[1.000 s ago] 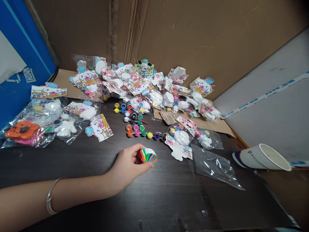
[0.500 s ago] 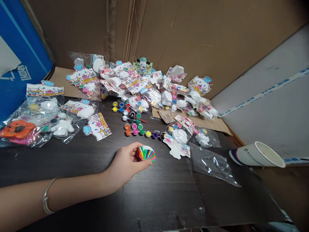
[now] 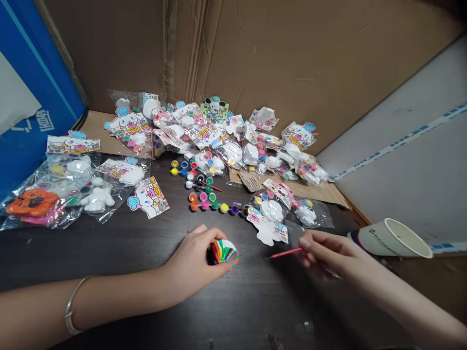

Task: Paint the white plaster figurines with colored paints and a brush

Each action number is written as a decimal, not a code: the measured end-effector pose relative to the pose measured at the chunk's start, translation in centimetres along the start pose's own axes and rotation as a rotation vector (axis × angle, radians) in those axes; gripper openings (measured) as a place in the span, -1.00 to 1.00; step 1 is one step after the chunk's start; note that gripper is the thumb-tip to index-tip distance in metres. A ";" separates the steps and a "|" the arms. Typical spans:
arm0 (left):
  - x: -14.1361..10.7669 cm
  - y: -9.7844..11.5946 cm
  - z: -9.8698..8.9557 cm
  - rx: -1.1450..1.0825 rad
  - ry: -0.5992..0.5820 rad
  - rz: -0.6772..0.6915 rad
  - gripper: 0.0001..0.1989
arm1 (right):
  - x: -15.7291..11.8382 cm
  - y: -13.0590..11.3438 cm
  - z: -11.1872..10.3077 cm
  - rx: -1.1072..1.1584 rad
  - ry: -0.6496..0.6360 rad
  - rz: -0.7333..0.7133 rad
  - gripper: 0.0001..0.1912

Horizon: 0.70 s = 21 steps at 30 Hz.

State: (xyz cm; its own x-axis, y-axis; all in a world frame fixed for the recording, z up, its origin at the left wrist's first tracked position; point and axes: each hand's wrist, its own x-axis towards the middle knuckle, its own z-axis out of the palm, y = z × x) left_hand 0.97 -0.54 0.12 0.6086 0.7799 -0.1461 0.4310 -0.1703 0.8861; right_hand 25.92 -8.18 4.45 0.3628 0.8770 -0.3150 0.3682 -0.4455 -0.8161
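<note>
Looking down on a dark wood counter (image 3: pixel 255 311) in a tight corner, with a double row of small paint pots (image 3: pixel 207 201) as the landmark near its middle. Just below the pots, a left hand (image 3: pixel 193 265) with a thin metal bangle (image 3: pixel 75 304) at the wrist, its grip closed around a round rainbow-striped piece (image 3: pixel 225 253), held low over the counter or resting on it, too close to tell. Lower and to the right of the pots, a slightly blurred right hand (image 3: pixel 321 253), its grip pinching a thin red paintbrush (image 3: pixel 284 253), the tip aimed toward the striped piece but well apart from it. Behind the pots, a heap of cartoon-printed plastic packets (image 3: pixel 204 133) on a cardboard sheet (image 3: pixel 321 194). Left of the pots, a second group of packets (image 3: pixel 47 180) and an orange painted piece (image 3: pixel 32 203). Far right of the pots, a paper cup (image 3: pixel 392 238) on its side. Beyond everything, brown cardboard walls (image 3: pixel 292 63), with a blue panel (image 3: pixel 36 97) at far left and a pale wall with blue-and-white tape (image 3: pixel 401 184) at far right.
</note>
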 end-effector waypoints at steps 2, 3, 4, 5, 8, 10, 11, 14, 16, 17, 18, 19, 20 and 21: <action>0.0 -0.1 0.0 -0.023 0.002 -0.011 -0.82 | 0.3 -0.9 1.4 0.138 -0.173 0.066 -0.49; 0.1 -0.1 0.0 -0.052 0.009 -0.021 -0.83 | 0.6 -1.4 1.7 0.201 -0.212 0.077 -0.50; 0.1 -0.1 0.0 -0.096 0.019 -0.033 -0.84 | 0.9 -1.8 1.9 0.252 -0.189 0.055 -0.51; 0.2 -0.2 0.0 -0.154 0.033 -0.045 -0.84 | 1.3 -2.4 2.0 0.293 -0.152 0.026 -0.51; 0.6 -0.3 0.0 -0.348 0.076 -0.071 -0.84 | 2.8 -4.4 2.3 0.411 -0.032 -0.081 -0.49; 0.8 -0.4 0.1 -0.439 0.103 -0.081 -0.83 | 4.0 -6.0 3.0 0.468 -0.026 -0.140 -0.46; 0.9 -0.4 0.1 -0.465 0.111 -0.085 -0.83 | 4.6 -6.9 3.5 0.485 -0.048 -0.170 -0.45; 0.9 -0.5 0.1 -0.487 0.123 -0.101 -0.83 | 6.7 -9.6 5.8 0.526 -0.128 -0.263 -0.46; 0.9 -0.5 0.2 -0.476 0.125 -0.117 -0.82 | 8.2 -11.4 7.8 0.550 -0.183 -0.290 -0.51; 0.9 -0.6 0.3 -0.472 0.127 -0.127 -0.81 | 9.0 -12.3 8.9 0.571 -0.200 -0.281 -0.53; 0.9 -0.7 0.3 -0.471 0.128 -0.137 -0.80 | 9.8 -13.0 10.0 0.591 -0.212 -0.258 -0.56; 1.0 -0.8 0.4 -0.473 0.129 -0.146 -0.80 | 10.6 -13.6 11.1 0.597 -0.226 -0.240 -0.59; 1.0 -0.8 0.4 -0.477 0.127 -0.153 -0.80 | 11.4 -14.1 12.2 0.601 -0.238 -0.223 -0.63; 1.1 -0.9 0.5 -0.480 0.125 -0.157 -0.80 | 12.2 -14.5 13.1 0.605 -0.248 -0.201 -0.65</action>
State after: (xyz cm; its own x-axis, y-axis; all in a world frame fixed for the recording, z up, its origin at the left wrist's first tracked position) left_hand 1.54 0.18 -1.03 0.4647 0.8447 -0.2656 0.1384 0.2270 0.9640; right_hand 13.80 11.31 6.06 0.1041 0.9796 -0.1719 -0.1616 -0.1539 -0.9748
